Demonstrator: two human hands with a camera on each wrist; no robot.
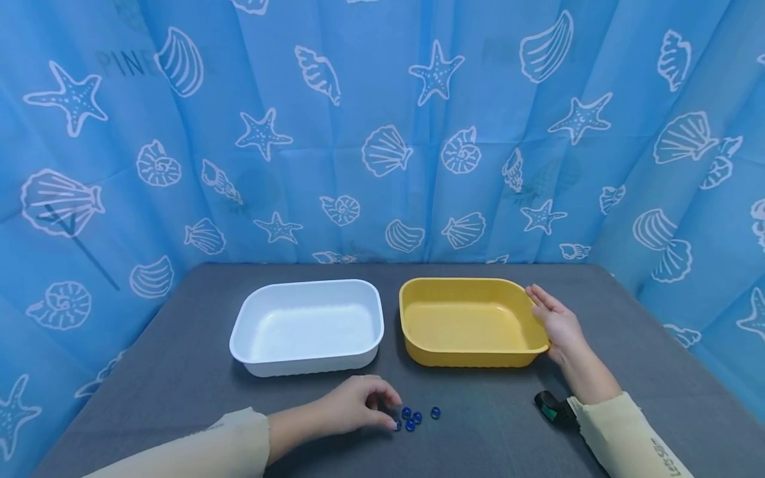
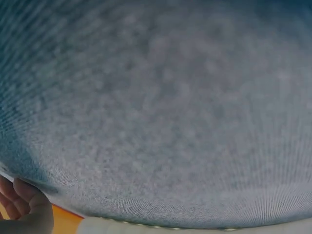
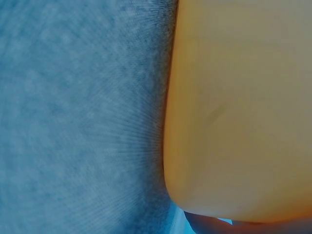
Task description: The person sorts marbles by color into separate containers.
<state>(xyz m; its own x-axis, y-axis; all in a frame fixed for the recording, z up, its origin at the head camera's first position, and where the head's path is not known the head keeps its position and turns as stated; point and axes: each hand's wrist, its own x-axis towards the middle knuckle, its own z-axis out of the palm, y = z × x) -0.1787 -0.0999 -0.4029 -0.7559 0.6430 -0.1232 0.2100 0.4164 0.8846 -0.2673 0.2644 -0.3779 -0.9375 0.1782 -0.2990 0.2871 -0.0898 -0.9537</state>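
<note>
Blue curtain (image 1: 370, 79) (white shells (image 1: 387, 151), starfish (image 1: 436, 72)) | faint lettering (image 1: 127, 64), perhaps "PINE" | grey tablecloth (image 1: 478, 438)

Both pale cream sleeves (image 1: 206, 446) carry dark printed lettering (image 1: 665, 458).

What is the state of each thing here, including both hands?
White rectangular plastic tray: upright, lidless.
Yellow rectangular plastic tray: upright, lidless.
Dark grey tablecloth: spread flat.
Five small round blue glassy marbles: loose on the tablecloth.
Left hand: loosely bent, at the leftmost marble.
Right hand: touching the yellow tray's right end.
Blue shell-patterned curtain: hanging.
</note>
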